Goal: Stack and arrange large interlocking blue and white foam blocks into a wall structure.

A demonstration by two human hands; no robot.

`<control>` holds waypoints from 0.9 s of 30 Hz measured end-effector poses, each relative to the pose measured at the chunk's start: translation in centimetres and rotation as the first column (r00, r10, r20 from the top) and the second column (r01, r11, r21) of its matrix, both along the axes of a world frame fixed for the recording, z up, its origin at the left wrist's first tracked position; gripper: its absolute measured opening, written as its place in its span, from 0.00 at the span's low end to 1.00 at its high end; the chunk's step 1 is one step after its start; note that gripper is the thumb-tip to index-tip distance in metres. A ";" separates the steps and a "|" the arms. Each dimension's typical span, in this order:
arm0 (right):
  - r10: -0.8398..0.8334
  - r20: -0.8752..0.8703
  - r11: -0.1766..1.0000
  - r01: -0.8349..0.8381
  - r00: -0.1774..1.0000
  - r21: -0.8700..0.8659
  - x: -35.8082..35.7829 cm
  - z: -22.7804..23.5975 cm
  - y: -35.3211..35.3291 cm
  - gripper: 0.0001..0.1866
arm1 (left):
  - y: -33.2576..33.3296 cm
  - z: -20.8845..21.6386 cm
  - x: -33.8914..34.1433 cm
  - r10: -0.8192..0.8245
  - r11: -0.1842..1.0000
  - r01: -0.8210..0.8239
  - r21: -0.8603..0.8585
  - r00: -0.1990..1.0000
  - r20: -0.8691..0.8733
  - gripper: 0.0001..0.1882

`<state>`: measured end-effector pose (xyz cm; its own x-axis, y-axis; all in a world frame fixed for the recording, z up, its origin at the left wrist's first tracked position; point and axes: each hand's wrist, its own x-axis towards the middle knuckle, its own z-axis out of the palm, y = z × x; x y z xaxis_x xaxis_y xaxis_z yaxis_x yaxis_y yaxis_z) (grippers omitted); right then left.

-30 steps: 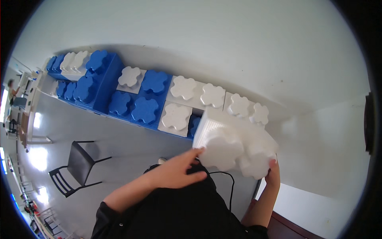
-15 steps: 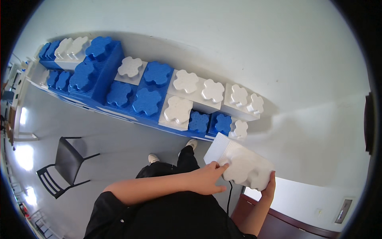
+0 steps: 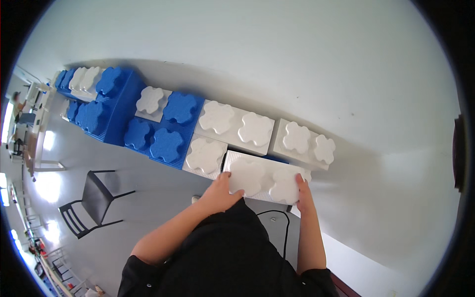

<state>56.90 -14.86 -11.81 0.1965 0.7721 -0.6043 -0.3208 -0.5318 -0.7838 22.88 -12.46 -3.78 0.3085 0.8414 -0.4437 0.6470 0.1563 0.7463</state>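
Observation:
A long white building block (image 3: pixel 261 177) with two lobed studs on top lies level between my hands, studs up. My left hand (image 3: pixel 220 195) grips its left end, the thumb pressed along the front. At the other end, my right hand (image 3: pixel 304 197) holds the right face with fingers on top. The block sits over the front row of the stack, close beside a one-stud white block (image 3: pixel 205 155) on its left. Behind it stands a two-stud white block (image 3: pixel 235 129). Part of a blue block (image 3: pixel 276 159) shows in the gap; whether the held block rests on it I cannot tell.
Blue and white blocks form a long low wall along the white room wall (image 3: pixel 307 64), with a taller blue block (image 3: pixel 121 106) to the left. Another two-stud white block (image 3: pixel 300 147) stands back right. A black chair (image 3: pixel 97 199) is on the floor at left; a black cable (image 3: pixel 287 227) hangs near me.
The white block has moved left onto the stack's front row and turned from tilted to level. My left hand has shifted to its left end, and both hands now hold it.

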 end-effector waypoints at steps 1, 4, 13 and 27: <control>-0.002 0.012 1.000 0.003 1.000 -0.031 0.4 -1.5 0.7 0.36 | 0.7 -0.6 0.0 0.010 0.999 -0.010 0.046 1.000 -0.007 0.43; -0.067 0.033 0.995 0.069 0.997 -0.069 -0.2 -3.6 1.6 0.38 | 1.9 -0.4 0.6 0.068 0.994 -0.068 0.082 0.998 0.000 0.45; 0.120 -0.219 0.949 -0.177 0.968 -0.262 11.7 -5.0 0.7 0.46 | 4.0 2.2 5.8 -0.372 0.794 0.600 0.097 0.607 -0.702 0.74; 0.269 -0.054 0.944 -0.274 0.962 -0.185 14.0 -14.2 1.7 0.58 | 2.4 4.5 4.8 -0.408 0.784 0.581 0.216 0.746 -0.526 0.62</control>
<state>70.94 -13.18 -25.97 -0.0234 0.6647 -0.7467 -0.1640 -0.7393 -0.6531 27.68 -10.04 0.74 0.5754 0.7414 -0.3453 0.8158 -0.4901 0.3069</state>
